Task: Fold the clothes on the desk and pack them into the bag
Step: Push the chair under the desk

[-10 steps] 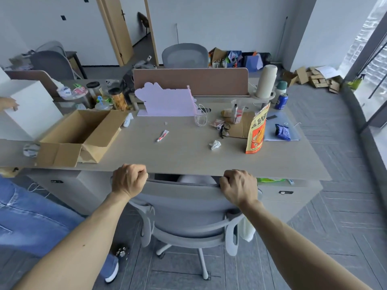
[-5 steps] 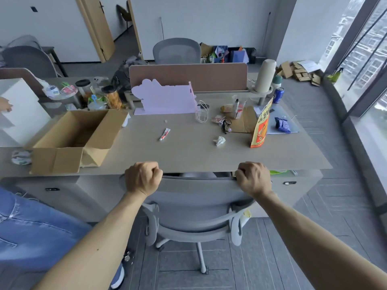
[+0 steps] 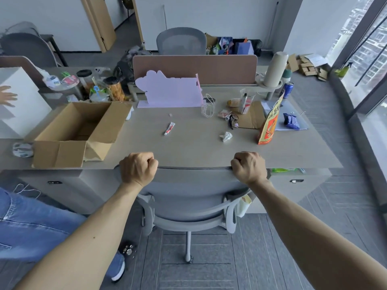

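My left hand (image 3: 138, 168) and my right hand (image 3: 249, 167) each grip the top edge of the backrest of a grey office chair (image 3: 189, 191) that stands against the front of the desk (image 3: 188, 149). Fingers of both hands curl over that edge. I see no clothes and no bag on the desk. A dark backpack-like bundle (image 3: 125, 63) lies behind the desk's divider, at the back left.
An open cardboard box (image 3: 71, 130) sits on the desk's left. A small tube (image 3: 169, 128), crumpled tissue (image 3: 226, 136), glasses (image 3: 233, 121), orange snack bag (image 3: 270, 122) and pink stand (image 3: 169, 91) lie about. A person in jeans (image 3: 31, 225) stands at the left beside a white box (image 3: 18, 101).
The chair with both hands on it sits slightly lower and further from the desk edge in view; my head has shifted back and left. The grip is unchanged.
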`<state>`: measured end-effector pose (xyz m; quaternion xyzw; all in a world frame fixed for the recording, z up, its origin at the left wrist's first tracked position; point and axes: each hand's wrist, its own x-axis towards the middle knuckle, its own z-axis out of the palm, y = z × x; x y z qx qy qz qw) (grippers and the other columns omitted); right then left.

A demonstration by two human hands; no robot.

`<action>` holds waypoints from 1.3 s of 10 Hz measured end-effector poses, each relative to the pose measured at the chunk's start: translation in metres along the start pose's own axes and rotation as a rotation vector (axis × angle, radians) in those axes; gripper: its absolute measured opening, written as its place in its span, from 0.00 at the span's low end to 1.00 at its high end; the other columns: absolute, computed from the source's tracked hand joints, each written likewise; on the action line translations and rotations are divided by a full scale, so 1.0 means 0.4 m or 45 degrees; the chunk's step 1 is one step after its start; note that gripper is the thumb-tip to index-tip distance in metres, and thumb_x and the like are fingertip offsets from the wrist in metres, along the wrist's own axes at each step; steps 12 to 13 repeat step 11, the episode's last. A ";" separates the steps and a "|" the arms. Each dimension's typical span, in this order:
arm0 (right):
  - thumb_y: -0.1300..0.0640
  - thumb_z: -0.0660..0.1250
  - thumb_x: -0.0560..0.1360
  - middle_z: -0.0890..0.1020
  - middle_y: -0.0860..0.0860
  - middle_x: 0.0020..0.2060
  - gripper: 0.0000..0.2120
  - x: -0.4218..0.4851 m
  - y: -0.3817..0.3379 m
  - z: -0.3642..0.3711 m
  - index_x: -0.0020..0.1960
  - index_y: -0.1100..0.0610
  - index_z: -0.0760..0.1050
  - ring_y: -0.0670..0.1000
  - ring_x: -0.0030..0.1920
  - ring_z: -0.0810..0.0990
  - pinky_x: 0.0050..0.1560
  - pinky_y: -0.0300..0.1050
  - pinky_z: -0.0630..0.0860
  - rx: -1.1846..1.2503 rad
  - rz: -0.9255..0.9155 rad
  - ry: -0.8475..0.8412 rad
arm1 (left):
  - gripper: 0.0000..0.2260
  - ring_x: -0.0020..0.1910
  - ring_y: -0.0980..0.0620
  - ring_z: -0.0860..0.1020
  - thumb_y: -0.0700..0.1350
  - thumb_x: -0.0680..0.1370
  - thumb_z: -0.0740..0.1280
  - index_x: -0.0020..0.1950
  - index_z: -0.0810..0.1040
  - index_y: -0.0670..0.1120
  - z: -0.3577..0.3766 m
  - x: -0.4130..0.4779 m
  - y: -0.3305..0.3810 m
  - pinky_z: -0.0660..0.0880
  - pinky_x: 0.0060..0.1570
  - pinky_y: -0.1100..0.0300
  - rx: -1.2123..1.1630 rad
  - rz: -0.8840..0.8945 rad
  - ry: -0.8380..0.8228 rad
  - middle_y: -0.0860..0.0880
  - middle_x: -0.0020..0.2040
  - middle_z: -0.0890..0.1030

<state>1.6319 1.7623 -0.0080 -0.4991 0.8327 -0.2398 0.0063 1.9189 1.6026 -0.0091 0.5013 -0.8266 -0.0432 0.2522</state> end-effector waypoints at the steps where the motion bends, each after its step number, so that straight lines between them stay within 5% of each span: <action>1: 0.46 0.50 0.63 0.75 0.55 0.28 0.21 -0.029 -0.019 0.018 0.31 0.63 0.72 0.63 0.32 0.71 0.31 0.45 0.63 0.004 -0.025 0.006 | 0.18 0.28 0.37 0.72 0.54 0.67 0.53 0.31 0.73 0.40 -0.016 -0.030 -0.025 0.59 0.29 0.59 -0.003 0.020 0.011 0.42 0.28 0.76; 3: 0.51 0.55 0.62 0.67 0.55 0.23 0.15 -0.050 -0.010 -0.005 0.28 0.63 0.65 0.65 0.30 0.69 0.31 0.45 0.60 0.037 0.009 0.019 | 0.17 0.28 0.37 0.73 0.53 0.67 0.54 0.30 0.73 0.41 -0.020 -0.052 -0.005 0.64 0.28 0.57 -0.047 0.033 -0.020 0.43 0.27 0.76; 5: 0.48 0.55 0.62 0.71 0.59 0.23 0.17 -0.066 0.031 -0.014 0.28 0.63 0.67 0.65 0.28 0.69 0.28 0.46 0.67 0.077 -0.029 0.025 | 0.16 0.29 0.38 0.72 0.52 0.67 0.55 0.31 0.73 0.41 -0.018 -0.078 0.023 0.67 0.27 0.56 -0.054 0.054 -0.030 0.44 0.27 0.75; 7: 0.50 0.54 0.62 0.61 0.52 0.21 0.13 -0.094 0.061 -0.047 0.26 0.56 0.56 0.61 0.26 0.63 0.29 0.43 0.59 0.133 -0.082 0.108 | 0.14 0.29 0.38 0.73 0.51 0.67 0.57 0.31 0.74 0.41 -0.024 -0.105 0.072 0.67 0.28 0.56 -0.057 0.060 -0.048 0.44 0.28 0.76; 9: 0.50 0.56 0.64 0.78 0.58 0.31 0.15 -0.100 0.044 -0.052 0.33 0.60 0.74 0.64 0.34 0.74 0.33 0.46 0.70 0.033 0.020 -0.046 | 0.16 0.33 0.38 0.74 0.53 0.68 0.55 0.33 0.75 0.43 -0.053 -0.115 0.069 0.63 0.31 0.57 0.007 0.062 -0.188 0.45 0.31 0.78; 11: 0.51 0.59 0.71 0.77 0.57 0.35 0.14 -0.120 0.027 -0.074 0.37 0.59 0.77 0.62 0.38 0.75 0.36 0.46 0.68 0.055 0.031 -0.197 | 0.14 0.37 0.42 0.75 0.54 0.69 0.55 0.34 0.75 0.46 -0.088 -0.120 0.073 0.62 0.31 0.59 -0.003 -0.006 -0.418 0.48 0.35 0.79; 13: 0.51 0.59 0.71 0.77 0.57 0.35 0.14 -0.120 0.027 -0.074 0.37 0.59 0.77 0.62 0.38 0.75 0.36 0.46 0.68 0.055 0.031 -0.197 | 0.14 0.37 0.42 0.75 0.54 0.69 0.55 0.34 0.75 0.46 -0.088 -0.120 0.073 0.62 0.31 0.59 -0.003 -0.006 -0.418 0.48 0.35 0.79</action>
